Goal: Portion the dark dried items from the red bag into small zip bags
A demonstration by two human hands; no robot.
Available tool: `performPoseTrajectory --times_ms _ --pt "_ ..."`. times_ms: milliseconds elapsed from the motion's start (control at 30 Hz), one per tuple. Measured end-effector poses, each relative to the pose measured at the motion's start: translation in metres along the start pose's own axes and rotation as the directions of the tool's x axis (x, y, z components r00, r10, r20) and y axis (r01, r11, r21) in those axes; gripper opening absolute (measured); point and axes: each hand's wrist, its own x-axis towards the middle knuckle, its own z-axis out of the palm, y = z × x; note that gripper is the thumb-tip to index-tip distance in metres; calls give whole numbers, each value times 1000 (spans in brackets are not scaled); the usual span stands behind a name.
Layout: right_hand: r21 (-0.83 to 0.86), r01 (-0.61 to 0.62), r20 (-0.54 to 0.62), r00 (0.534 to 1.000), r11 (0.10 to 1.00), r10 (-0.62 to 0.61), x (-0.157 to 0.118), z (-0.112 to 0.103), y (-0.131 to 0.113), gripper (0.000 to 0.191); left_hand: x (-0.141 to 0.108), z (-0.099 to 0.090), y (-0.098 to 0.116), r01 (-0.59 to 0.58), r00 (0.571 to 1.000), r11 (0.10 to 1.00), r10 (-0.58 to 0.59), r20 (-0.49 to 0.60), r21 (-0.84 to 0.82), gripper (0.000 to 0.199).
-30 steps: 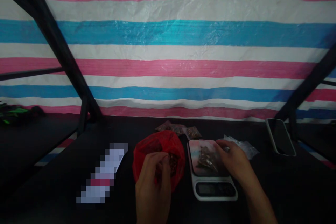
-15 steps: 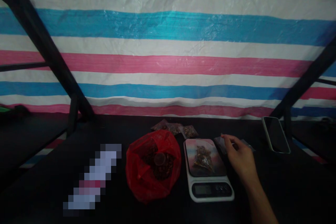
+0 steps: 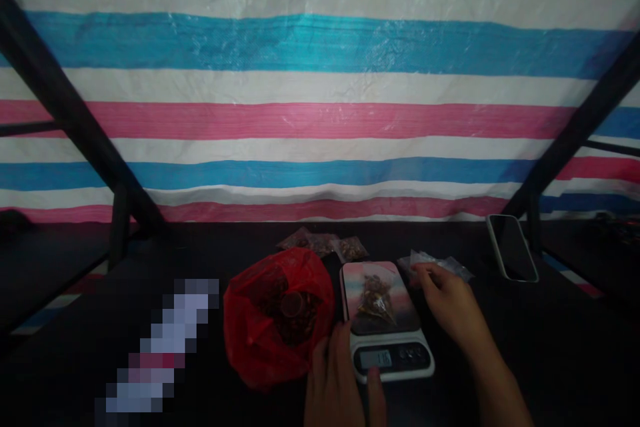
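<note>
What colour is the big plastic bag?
The plastic bag is red, best seen in the head view.

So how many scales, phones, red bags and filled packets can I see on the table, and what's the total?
Scale: 1
Phone: 1
Red bag: 1
Filled packets: 4 in sight, 3 at the back and 1 on the scale
Total: 7

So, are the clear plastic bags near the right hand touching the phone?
Apart: the head view shows a strip of dark tabletop between the clear plastic bags and the phone.
</note>
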Motion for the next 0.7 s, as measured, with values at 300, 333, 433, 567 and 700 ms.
performPoseTrajectory --times_ms 300,333,433,567,700 --pt "3 27 147 989 1000 -28 -3 4 -9 42 8 2 2 101 994 983 -92 66 -151 48" --pt "1 23 150 988 1000 -23 -3 4 -9 43 8 1 3 113 992 980 -102 74 -163 48" --pt "-9 6 153 988 1000 -5 -4 0 -7 45 5 2 3 128 989 972 -110 99 -197 47" --pt "-37 2 127 992 999 3 -5 -9 -5 40 -1 3 -1 78 995 974 -62 79 -215 43" --pt "-64 28 56 998 998 -24 -5 -11 -9 39 -4 3 -3 -84 995 981 75 -59 -177 40"
